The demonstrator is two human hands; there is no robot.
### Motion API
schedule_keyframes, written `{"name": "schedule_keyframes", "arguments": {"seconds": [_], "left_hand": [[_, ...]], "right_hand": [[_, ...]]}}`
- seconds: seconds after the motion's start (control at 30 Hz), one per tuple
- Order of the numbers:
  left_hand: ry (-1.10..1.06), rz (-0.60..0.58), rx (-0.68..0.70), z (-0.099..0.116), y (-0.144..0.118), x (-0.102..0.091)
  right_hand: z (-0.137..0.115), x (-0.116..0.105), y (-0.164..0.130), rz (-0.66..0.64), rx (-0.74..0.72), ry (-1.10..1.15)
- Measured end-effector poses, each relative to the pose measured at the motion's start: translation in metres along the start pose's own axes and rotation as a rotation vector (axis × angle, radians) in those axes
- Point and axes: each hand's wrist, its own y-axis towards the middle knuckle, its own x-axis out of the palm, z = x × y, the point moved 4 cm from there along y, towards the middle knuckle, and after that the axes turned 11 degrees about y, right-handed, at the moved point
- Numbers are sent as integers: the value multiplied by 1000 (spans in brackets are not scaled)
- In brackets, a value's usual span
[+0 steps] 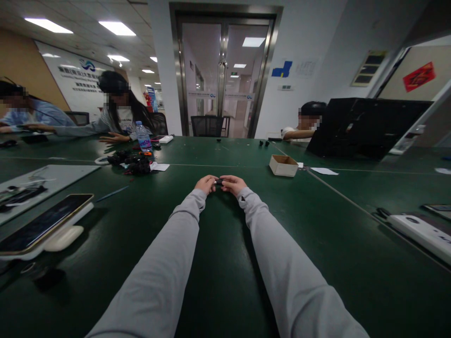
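Observation:
Both my arms reach forward over the dark green table (218, 263). Between my hands is a small black piece with a light tip (219, 181), too small to name. My left hand (206, 184) pinches its left end, and my right hand (234, 184) is closed on its right end. The fingers of both hands nearly meet around it, just above the tabletop. Part of the piece is hidden by the fingertips.
An open cardboard box (283, 166) stands right of my hands. To the left lie a tangle of black parts (134, 162), a water bottle (143, 137), a thin blue stick (112, 193) and a phone (45, 223). A white power strip (423, 234) is at right. Several people sit around the table.

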Motion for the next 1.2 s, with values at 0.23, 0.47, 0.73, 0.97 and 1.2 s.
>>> {"name": "schedule_keyframes", "arguments": {"seconds": [0.23,0.47,0.73,0.97,1.2], "left_hand": [[-14,-13,-11,2,-1,0],[-38,51,52,-7,4,2],[376,120,145,-3,-1,10],[433,-163,230,21,-54,30],[695,-384,400,32,-174,-49]], "right_hand": [[0,0,0,-8,-4,4],[3,3,1,-10,10,-298],[-3,27,-10,-55,-55,-389],[-18,7,-42,-47,25,-408],[-80,-90,-135,135,36,-474]]}}
